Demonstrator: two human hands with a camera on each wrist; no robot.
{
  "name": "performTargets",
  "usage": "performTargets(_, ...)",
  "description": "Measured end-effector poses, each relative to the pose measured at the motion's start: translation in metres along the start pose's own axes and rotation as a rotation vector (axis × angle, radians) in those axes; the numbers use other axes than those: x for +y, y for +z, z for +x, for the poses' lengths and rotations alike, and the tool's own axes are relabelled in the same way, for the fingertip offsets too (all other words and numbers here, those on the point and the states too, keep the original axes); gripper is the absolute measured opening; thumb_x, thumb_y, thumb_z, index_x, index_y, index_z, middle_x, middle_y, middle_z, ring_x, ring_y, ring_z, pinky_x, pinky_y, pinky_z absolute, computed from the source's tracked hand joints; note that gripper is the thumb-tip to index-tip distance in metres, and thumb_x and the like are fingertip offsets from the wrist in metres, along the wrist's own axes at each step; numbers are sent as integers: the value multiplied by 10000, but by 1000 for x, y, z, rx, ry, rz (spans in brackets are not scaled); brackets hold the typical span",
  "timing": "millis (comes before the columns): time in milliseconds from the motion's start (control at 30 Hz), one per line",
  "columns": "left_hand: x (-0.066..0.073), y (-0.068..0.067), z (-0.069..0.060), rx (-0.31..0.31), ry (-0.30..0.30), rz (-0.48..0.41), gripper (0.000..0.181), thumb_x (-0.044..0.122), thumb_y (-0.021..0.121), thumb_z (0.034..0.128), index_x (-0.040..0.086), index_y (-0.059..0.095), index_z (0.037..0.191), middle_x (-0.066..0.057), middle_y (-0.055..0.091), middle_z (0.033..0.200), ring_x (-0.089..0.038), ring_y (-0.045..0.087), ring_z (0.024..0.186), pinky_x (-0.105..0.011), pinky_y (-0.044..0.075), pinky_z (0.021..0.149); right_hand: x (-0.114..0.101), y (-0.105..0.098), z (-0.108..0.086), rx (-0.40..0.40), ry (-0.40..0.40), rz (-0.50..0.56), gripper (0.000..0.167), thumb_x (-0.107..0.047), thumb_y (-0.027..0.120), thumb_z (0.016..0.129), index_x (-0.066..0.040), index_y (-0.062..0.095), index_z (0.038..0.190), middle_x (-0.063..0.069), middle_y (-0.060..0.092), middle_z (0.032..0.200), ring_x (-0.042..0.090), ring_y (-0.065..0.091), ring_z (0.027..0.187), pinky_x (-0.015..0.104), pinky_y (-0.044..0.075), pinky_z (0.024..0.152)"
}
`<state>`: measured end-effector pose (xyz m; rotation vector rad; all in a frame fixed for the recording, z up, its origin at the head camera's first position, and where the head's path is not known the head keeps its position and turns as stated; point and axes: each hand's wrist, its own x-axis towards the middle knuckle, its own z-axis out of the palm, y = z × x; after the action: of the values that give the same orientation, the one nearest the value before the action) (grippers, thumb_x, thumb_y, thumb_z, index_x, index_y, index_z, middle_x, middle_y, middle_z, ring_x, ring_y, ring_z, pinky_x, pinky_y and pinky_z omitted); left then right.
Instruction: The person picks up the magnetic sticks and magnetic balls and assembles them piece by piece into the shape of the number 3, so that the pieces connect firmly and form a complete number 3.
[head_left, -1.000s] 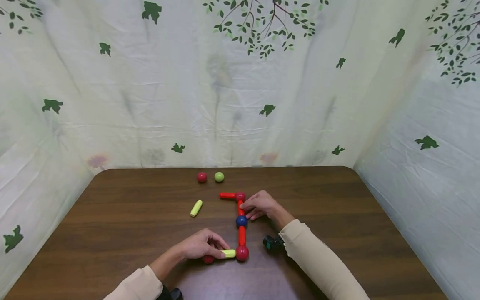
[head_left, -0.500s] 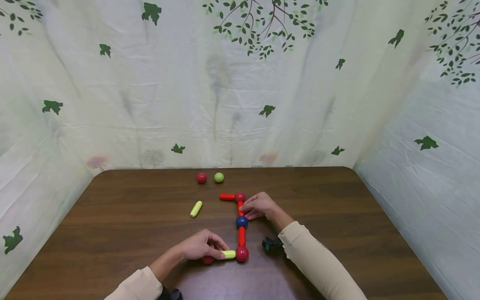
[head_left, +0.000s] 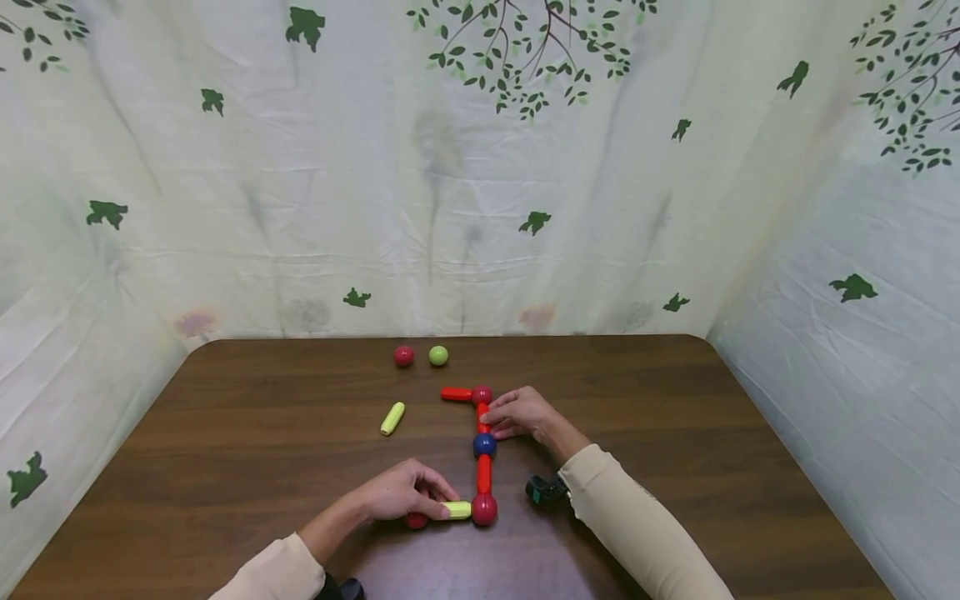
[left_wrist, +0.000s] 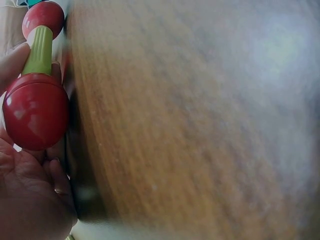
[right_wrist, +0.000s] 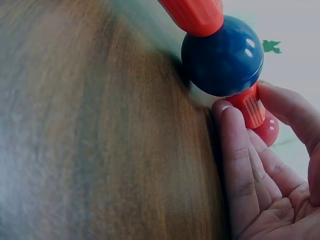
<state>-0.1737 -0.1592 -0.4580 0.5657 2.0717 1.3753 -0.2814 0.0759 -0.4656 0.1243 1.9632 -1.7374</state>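
Includes, on the tabletop, six balls and five rods. Counts four red balls: far red ball, upper red ball, lower red ball and end red ball; one blue ball; one green ball. Counts three red rods: side red rod, upper red rod and lower red rod; also two yellow rods: joined yellow rod and loose yellow rod. Joins in order side red rod, upper red ball, upper red rod, blue ball, lower red rod, lower red ball, joined yellow rod, end red ball. Holds joined yellow rod in left grip, narrow; pinches upper red rod in right grip, also narrow. Reveals, in left wrist view, nearly all of end red ball, with a seam facing joined yellow rod; hides most of this ball behind left grip in head view. Reveals, in right wrist view, right grip on both sides of upper red rod; covers part of that rod in head view. Shows only in head view far red ball just beside green ball, near the far edge, with loose yellow rod nearer. Backs the tabletop with pale curtain, leaf-printed. Carries black wrist device at right sleeve.
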Motion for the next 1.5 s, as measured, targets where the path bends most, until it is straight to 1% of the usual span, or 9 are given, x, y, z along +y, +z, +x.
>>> performTargets(400, -1, 1, 0, 5, 4, 10, 169, 91, 738, 830, 38, 745, 990, -5, 651, 800, -128, 540, 740, -213, 402, 612, 0, -2, 2, -4, 8, -5, 256, -15, 750, 807, 68, 671, 1035, 93, 700, 802, 170, 669, 650, 321, 564, 639)
performTargets(633, 1, 0, -1, 0, -18, 5, 168, 92, 734, 837, 43, 744, 997, -8, 654, 822, -147, 537, 764, -231, 407, 638, -2, -1, 0, -7, 18, -16, 263, -18, 747, 812, 64, 670, 1050, 105, 701, 823, 172, 672, 667, 323, 565, 649)
performTargets(833, 1, -1, 1, -10, -25, 21, 169, 95, 732, 840, 50, 743, 1003, -6, 658, 837, -152, 540, 778, -243, 415, 658, -1, -2, 1, -4, 20, -16, 274, -30, 749, 812, 64, 668, 1057, 101, 694, 824, 170, 671, 668, 315, 564, 644)
performTargets(933, 1, -1, 1, -6, -22, 37, 166, 96, 734, 838, 52, 743, 998, 2, 653, 827, -138, 541, 766, -234, 412, 648, -1, -2, 1, -1, 18, -21, 272, -34, 749, 814, 60, 670, 1056, 104, 692, 827, 169, 671, 664, 311, 563, 639)
performTargets(1067, 0, 1, 0, 6, 4, 56, 176, 93, 737, 832, 28, 737, 995, 11, 646, 800, -110, 538, 734, -208, 403, 615, 0, -2, 0, -2, 19, -30, 265, -39, 751, 815, 54, 672, 1051, 105, 691, 833, 169, 671, 664, 309, 562, 639)
performTargets(1167, 1, 2, -1, 16, 14, 52, 190, 82, 737, 826, 5, 730, 1000, 9, 638, 781, -97, 531, 706, -191, 397, 578, 0, -2, 1, -4, 18, -28, 266, -36, 755, 810, 54, 673, 1047, 107, 692, 836, 170, 671, 668, 310, 562, 640)
performTargets(1267, 2, 2, -2, 25, 7, 38, 203, 75, 733, 828, -2, 725, 1015, 2, 636, 783, -100, 520, 687, -188, 393, 552, 1, -2, 3, -6, 13, -27, 263, -38, 757, 808, 53, 676, 1042, 104, 692, 831, 170, 672, 667, 308, 562, 638)
performTargets(1400, 4, -4, -4, 34, 9, 54, 235, 89, 723, 842, -15, 710, 1052, -26, 669, 868, -128, 540, 739, -211, 428, 611, 1, -2, 3, -15, 11, -21, 267, -38, 757, 808, 59, 673, 1042, 104, 690, 829, 171, 671, 666, 310, 562, 639)
performTargets(1500, 6, -13, -3, 48, 13, 80, 263, 116, 713, 858, -16, 697, 1085, -60, 687, 963, -147, 563, 824, -240, 454, 702, 1, -3, 2, -11, 17, -10, 260, -26, 756, 806, 63, 668, 1034, 108, 685, 822, 173, 669, 658, 312, 563, 635)
